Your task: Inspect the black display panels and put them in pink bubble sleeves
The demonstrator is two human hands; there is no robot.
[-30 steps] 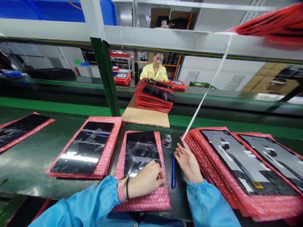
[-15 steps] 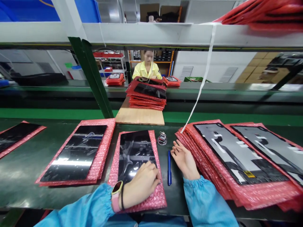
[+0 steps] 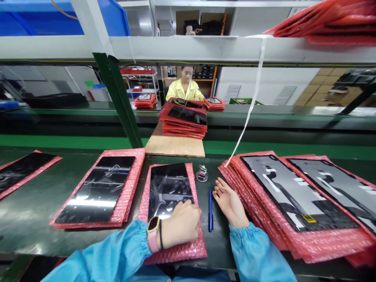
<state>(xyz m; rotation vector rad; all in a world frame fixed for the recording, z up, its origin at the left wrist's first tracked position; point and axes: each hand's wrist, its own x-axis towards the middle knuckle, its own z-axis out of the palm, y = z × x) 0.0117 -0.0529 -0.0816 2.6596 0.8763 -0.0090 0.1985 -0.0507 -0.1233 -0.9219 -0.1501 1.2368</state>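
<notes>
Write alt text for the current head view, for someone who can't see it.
A curled left hand is over a dark glossy panel on pink bubble wrap; the open right hand is between a blue pen and a red bubble-wrap stack. Beyond is a person in yellow.

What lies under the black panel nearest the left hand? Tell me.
Pink bubble wrap shows from under the black panel. The left hand hides some of the near end; whatever lies beneath the panel's middle is covered.
</notes>
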